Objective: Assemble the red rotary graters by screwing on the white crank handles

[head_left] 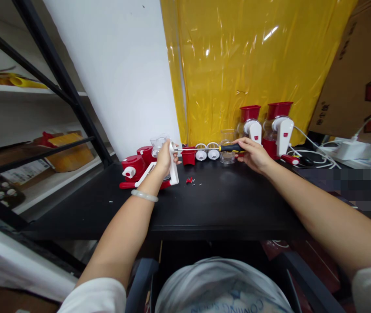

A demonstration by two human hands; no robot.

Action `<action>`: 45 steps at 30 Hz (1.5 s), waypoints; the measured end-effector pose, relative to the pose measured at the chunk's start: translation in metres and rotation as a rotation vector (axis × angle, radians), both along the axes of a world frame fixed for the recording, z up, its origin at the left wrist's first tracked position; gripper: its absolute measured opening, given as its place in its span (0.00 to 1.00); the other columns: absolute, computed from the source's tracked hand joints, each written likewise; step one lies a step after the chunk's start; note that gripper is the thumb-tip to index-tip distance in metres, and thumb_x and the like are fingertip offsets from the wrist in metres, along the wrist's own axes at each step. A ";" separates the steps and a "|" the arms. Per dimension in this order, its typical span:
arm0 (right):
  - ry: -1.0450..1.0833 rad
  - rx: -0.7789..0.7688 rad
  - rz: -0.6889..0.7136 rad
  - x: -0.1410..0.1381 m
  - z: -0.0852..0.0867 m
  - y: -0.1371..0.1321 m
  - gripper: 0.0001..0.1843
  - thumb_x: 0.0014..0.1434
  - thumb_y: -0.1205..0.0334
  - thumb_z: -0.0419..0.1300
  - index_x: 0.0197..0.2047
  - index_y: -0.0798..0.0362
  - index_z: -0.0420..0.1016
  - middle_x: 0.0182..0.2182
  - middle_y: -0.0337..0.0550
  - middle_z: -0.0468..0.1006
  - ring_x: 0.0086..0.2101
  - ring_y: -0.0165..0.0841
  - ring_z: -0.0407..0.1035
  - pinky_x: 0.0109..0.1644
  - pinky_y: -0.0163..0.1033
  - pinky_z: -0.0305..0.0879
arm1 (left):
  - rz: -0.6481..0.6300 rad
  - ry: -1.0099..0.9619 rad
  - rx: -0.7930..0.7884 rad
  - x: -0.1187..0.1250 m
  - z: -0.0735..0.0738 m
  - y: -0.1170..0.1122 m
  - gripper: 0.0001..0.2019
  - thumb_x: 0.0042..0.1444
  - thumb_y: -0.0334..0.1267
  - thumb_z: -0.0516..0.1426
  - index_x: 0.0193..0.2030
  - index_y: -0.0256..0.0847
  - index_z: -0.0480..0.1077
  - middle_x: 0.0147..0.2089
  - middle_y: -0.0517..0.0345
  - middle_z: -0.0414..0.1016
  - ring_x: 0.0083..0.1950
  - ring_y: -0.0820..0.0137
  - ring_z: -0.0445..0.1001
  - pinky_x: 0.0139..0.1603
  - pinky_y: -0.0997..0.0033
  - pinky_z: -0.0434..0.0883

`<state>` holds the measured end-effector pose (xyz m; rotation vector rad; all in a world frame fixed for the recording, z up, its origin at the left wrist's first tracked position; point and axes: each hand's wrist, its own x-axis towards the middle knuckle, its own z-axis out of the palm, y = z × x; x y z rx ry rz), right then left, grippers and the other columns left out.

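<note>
My left hand [165, 157] is closed around a white plastic crank arm [174, 171], holding it upright above the table. In my right hand [252, 153] is a screwdriver [227, 148] with a black and yellow handle. Its shaft lies level and points left, the tip at the top of the white arm; whether it sits in a screw I cannot tell. Below them on the tabletop are a small red piece [189, 180] and several tiny screws [194, 184]. Beside my left wrist lies another white crank arm with a red grip [127, 185].
Red grater bodies [133, 167] stand at the left. Along the back are a red hopper [188, 157], two round drums [213, 151] and a clear housing [227, 157]. Two assembled red-and-white rotary graters [282, 130] stand at the right, near white cables [322, 163]. Black shelving [74, 102] borders the left.
</note>
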<state>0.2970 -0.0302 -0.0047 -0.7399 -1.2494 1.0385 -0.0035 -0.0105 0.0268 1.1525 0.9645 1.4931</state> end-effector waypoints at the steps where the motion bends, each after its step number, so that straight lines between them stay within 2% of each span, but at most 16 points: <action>1: 0.008 -0.002 0.005 0.000 0.000 -0.001 0.18 0.48 0.48 0.72 0.35 0.50 0.76 0.34 0.40 0.77 0.25 0.28 0.68 0.21 0.31 0.60 | -0.002 0.001 0.000 0.000 0.000 0.000 0.18 0.66 0.53 0.50 0.36 0.40 0.68 0.18 0.67 0.60 0.14 0.78 0.57 0.19 0.77 0.67; 8: 0.011 -0.005 0.034 0.001 0.002 -0.003 0.14 0.50 0.51 0.71 0.36 0.49 0.77 0.32 0.40 0.77 0.27 0.31 0.71 0.23 0.35 0.70 | -0.009 0.004 -0.006 0.000 0.000 0.000 0.19 0.64 0.56 0.51 0.36 0.41 0.68 0.18 0.67 0.60 0.14 0.78 0.57 0.19 0.77 0.66; 16: 0.056 -0.015 0.035 -0.001 0.005 -0.005 0.10 0.48 0.59 0.70 0.35 0.50 0.77 0.37 0.41 0.80 0.28 0.30 0.72 0.24 0.35 0.73 | -0.006 0.019 -0.006 0.000 0.000 0.000 0.19 0.66 0.53 0.49 0.37 0.40 0.68 0.18 0.68 0.59 0.14 0.78 0.57 0.20 0.77 0.67; 19: 0.049 -0.011 0.024 -0.001 0.005 -0.006 0.10 0.47 0.60 0.69 0.35 0.50 0.77 0.35 0.41 0.79 0.29 0.31 0.73 0.24 0.35 0.74 | -0.001 0.019 -0.007 0.000 0.000 -0.001 0.19 0.65 0.55 0.51 0.36 0.40 0.68 0.18 0.67 0.60 0.14 0.78 0.57 0.20 0.77 0.66; 24: 0.033 0.003 0.066 -0.001 0.005 -0.008 0.14 0.46 0.60 0.70 0.37 0.49 0.75 0.39 0.41 0.79 0.35 0.35 0.76 0.28 0.39 0.77 | -0.004 0.015 -0.004 0.000 0.000 -0.001 0.20 0.64 0.56 0.52 0.36 0.40 0.68 0.18 0.68 0.60 0.14 0.78 0.57 0.19 0.76 0.67; 29: 0.030 0.051 0.052 -0.002 0.003 -0.007 0.21 0.39 0.65 0.73 0.38 0.47 0.75 0.39 0.39 0.79 0.40 0.36 0.77 0.40 0.43 0.79 | 0.007 0.008 -0.008 0.000 0.000 0.000 0.18 0.66 0.53 0.50 0.36 0.40 0.68 0.18 0.67 0.59 0.14 0.77 0.57 0.19 0.76 0.66; 33: 0.000 0.069 0.038 -0.004 0.003 -0.007 0.26 0.34 0.65 0.76 0.38 0.46 0.74 0.37 0.39 0.79 0.42 0.39 0.78 0.47 0.46 0.78 | 0.008 0.005 0.004 0.000 0.000 0.000 0.18 0.66 0.52 0.50 0.37 0.40 0.68 0.18 0.67 0.60 0.14 0.77 0.57 0.19 0.77 0.67; 40: -0.058 0.103 -0.006 -0.003 0.001 -0.004 0.30 0.32 0.63 0.78 0.40 0.47 0.75 0.40 0.40 0.80 0.42 0.37 0.76 0.48 0.43 0.75 | 0.008 -0.011 0.000 -0.001 0.000 0.001 0.18 0.65 0.54 0.51 0.36 0.40 0.68 0.18 0.66 0.60 0.14 0.77 0.57 0.19 0.76 0.67; 45: -0.100 0.120 -0.008 -0.002 0.000 -0.002 0.30 0.32 0.60 0.79 0.41 0.46 0.75 0.43 0.42 0.80 0.45 0.40 0.76 0.50 0.47 0.75 | 0.010 -0.015 0.004 -0.001 0.000 0.001 0.19 0.65 0.54 0.51 0.36 0.40 0.68 0.18 0.66 0.60 0.14 0.78 0.57 0.19 0.77 0.66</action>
